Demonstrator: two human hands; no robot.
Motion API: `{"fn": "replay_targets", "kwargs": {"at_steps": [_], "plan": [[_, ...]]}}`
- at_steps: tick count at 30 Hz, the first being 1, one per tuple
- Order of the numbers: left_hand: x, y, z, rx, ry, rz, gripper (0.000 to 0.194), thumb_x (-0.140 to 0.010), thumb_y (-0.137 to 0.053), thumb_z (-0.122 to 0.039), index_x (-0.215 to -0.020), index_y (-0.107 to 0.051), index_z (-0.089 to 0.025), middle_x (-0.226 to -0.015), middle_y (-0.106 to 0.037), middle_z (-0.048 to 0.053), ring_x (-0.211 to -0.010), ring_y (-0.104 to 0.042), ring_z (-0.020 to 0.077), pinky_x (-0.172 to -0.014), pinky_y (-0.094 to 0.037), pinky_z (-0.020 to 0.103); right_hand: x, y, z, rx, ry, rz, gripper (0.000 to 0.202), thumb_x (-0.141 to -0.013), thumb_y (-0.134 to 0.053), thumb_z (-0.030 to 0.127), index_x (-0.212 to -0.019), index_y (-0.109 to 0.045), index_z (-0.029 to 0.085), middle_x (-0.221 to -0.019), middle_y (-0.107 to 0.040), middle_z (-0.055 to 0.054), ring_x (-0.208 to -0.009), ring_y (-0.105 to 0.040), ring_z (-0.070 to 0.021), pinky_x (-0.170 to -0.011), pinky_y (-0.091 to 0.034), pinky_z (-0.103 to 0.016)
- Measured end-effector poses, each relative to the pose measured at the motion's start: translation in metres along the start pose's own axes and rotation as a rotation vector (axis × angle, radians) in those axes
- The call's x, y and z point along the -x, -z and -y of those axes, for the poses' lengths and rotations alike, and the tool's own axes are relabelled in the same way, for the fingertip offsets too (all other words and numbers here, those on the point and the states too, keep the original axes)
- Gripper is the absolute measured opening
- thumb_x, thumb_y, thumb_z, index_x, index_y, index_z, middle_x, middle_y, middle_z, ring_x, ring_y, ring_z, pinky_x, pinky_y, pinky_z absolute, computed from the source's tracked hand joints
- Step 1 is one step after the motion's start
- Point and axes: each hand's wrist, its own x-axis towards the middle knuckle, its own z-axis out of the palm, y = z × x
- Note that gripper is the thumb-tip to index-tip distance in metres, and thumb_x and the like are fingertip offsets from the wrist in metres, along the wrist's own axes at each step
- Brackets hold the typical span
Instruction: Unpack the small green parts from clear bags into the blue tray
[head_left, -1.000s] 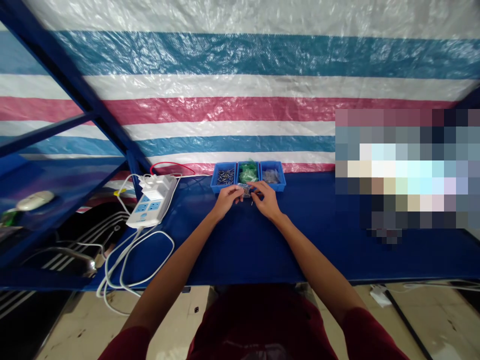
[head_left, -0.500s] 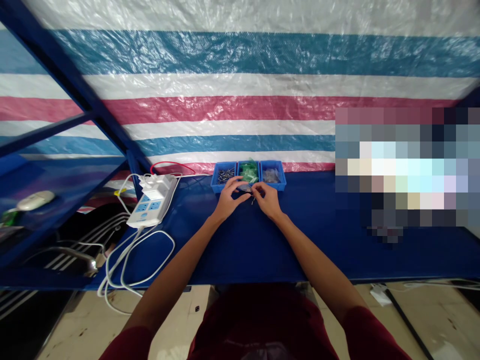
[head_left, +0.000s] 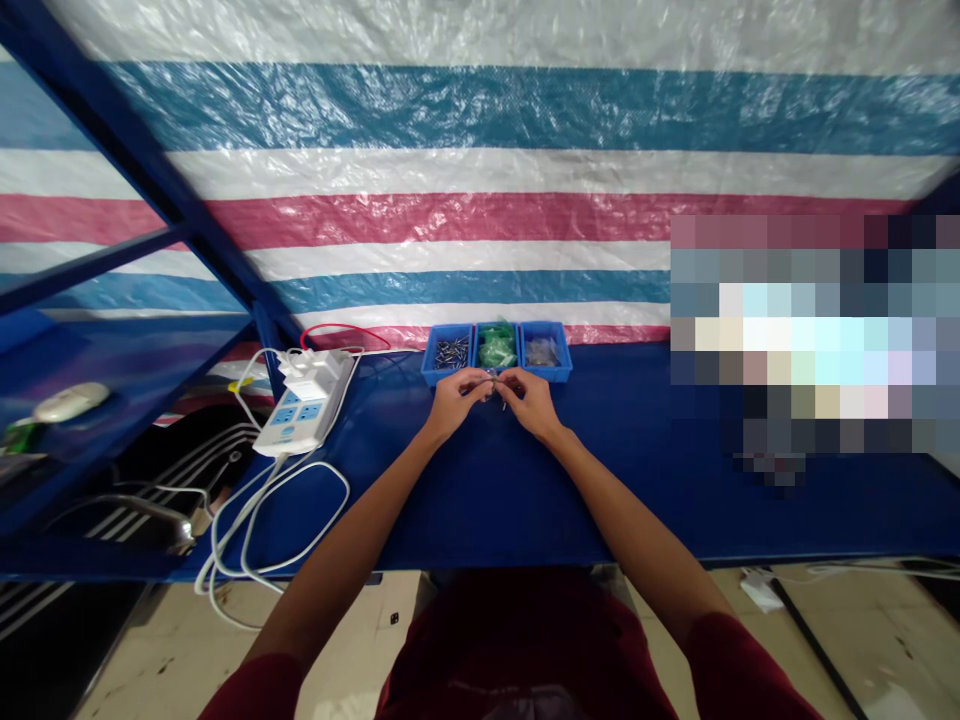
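Observation:
My left hand and my right hand meet fingertip to fingertip just in front of three small bins. Both are closed in a pinch. Between them is a small clear plastic bag, mostly covered by the fingers. A thin metal screw pokes out below my right fingers; how many are in that hand is hidden. The left blue bin holds many loose metal screws. Crumpled green plastic fills the middle bin, and clear plastic bags lie in the right blue bin.
A white power strip with plugged-in chargers stands to the left, its white cable looping over the front edge of the blue table. A blue metal frame rises at the left. Striped sheeting hangs behind. The right side is blurred out.
My left fingers have come down from beside the bins and closed in a pinch against the right fingertips. The right hand has shifted slightly.

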Motion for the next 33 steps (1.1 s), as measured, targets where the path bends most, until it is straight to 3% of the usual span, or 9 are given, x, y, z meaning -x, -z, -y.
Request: {"fn": "replay_targets", "kwargs": {"at_steps": [3,7,12,16,19,21,25,28,33], "plan": [[0.001,-0.001,-0.001,0.008,0.000,-0.022,0.034,-0.073,-0.075,-0.042,-0.090,-0.068,-0.013,-0.065,-0.067,0.001,-0.055,-0.059,0.0120,-0.061,-0.051,0.027,0.000,-0.001,-0.001,0.010,0.021,-0.001,0.015,-0.084,-0.057,0.032,-0.079,-0.063,0.018,-0.068,-0.063,-0.001,-0.059,-0.057,-0.0140,-0.058,-0.045,-0.026],[0.001,-0.001,-0.004,0.000,-0.013,-0.051,0.032,-0.071,-0.077,-0.041,-0.085,-0.068,-0.014,-0.072,-0.068,0.002,-0.062,-0.062,0.0133,-0.064,-0.052,0.027,0.000,0.000,-0.003,0.006,0.034,-0.001,0.014,-0.085,-0.057,0.031,-0.082,-0.064,0.018,-0.069,-0.063,-0.001,-0.059,-0.058,-0.0142,-0.058,-0.047,-0.026],[-0.001,0.000,-0.009,0.085,0.030,-0.032,0.033,-0.071,-0.077,-0.042,-0.083,-0.063,-0.014,-0.060,-0.063,-0.001,-0.051,-0.056,0.0102,-0.056,-0.048,0.024,0.001,0.002,-0.004,0.012,0.117,0.007,0.026,-0.088,-0.049,0.022,-0.108,-0.065,0.022,-0.095,-0.064,-0.005,-0.066,-0.060,-0.0133,-0.060,-0.050,-0.027],[-0.001,-0.002,-0.009,0.144,0.099,-0.019,0.041,-0.070,-0.079,-0.042,-0.095,-0.057,-0.018,-0.055,-0.060,-0.005,-0.045,-0.052,0.0091,-0.050,-0.045,0.022,0.001,0.000,-0.008,0.095,0.206,0.013,0.019,-0.087,-0.054,0.024,-0.099,-0.069,0.023,-0.106,-0.061,-0.008,-0.072,-0.059,-0.0140,-0.064,-0.051,-0.028],[-0.003,-0.002,-0.005,0.115,0.070,-0.015,0.036,-0.079,-0.068,-0.051,-0.087,-0.060,-0.017,-0.059,-0.059,-0.002,-0.049,-0.053,0.0098,-0.050,-0.044,0.022,0.000,-0.001,-0.011,0.119,0.207,-0.009,0.017,-0.089,-0.055,0.029,-0.091,-0.069,0.021,-0.101,-0.062,-0.008,-0.074,-0.059,-0.0157,-0.067,-0.050,-0.029],[-0.003,-0.001,-0.003,0.049,0.004,-0.031,0.041,-0.083,-0.060,-0.056,-0.080,-0.064,-0.015,-0.072,-0.063,0.004,-0.060,-0.056,0.0117,-0.052,-0.045,0.023,0.000,-0.001,-0.011,0.118,0.185,-0.023,0.018,-0.090,-0.055,0.032,-0.088,-0.069,0.021,-0.095,-0.063,-0.007,-0.076,-0.059,-0.0165,-0.067,-0.049,-0.029],[-0.002,0.000,0.000,-0.103,-0.088,-0.058,0.036,-0.077,-0.068,-0.051,-0.079,-0.069,-0.016,-0.092,-0.067,0.007,-0.085,-0.063,0.0182,-0.068,-0.050,0.026,-0.001,0.001,-0.009,0.117,0.124,-0.020,0.021,-0.089,-0.054,0.034,-0.082,-0.067,0.019,-0.077,-0.064,-0.004,-0.067,-0.057,-0.0157,-0.063,-0.046,-0.028],[0.000,-0.001,-0.001,-0.088,-0.044,-0.066,0.031,-0.075,-0.072,-0.045,-0.083,-0.069,-0.016,-0.081,-0.068,0.005,-0.077,-0.064,0.0172,-0.073,-0.051,0.028,-0.001,0.001,-0.007,0.129,0.097,-0.004,0.022,-0.087,-0.054,0.034,-0.077,-0.066,0.018,-0.070,-0.062,-0.002,-0.061,-0.054,-0.0148,-0.060,-0.043,-0.027],[0.000,-0.001,-0.004,0.007,0.009,-0.005,0.031,-0.073,-0.074,-0.042,-0.087,-0.068,-0.015,-0.070,-0.067,0.002,-0.065,-0.064,0.0148,-0.067,-0.053,0.028,0.000,0.002,-0.006,0.154,0.083,0.074,0.024,-0.087,-0.054,0.036,-0.076,-0.066,0.019,-0.069,-0.062,-0.002,-0.061,-0.054,-0.0148,-0.061,-0.042,-0.027]]}}
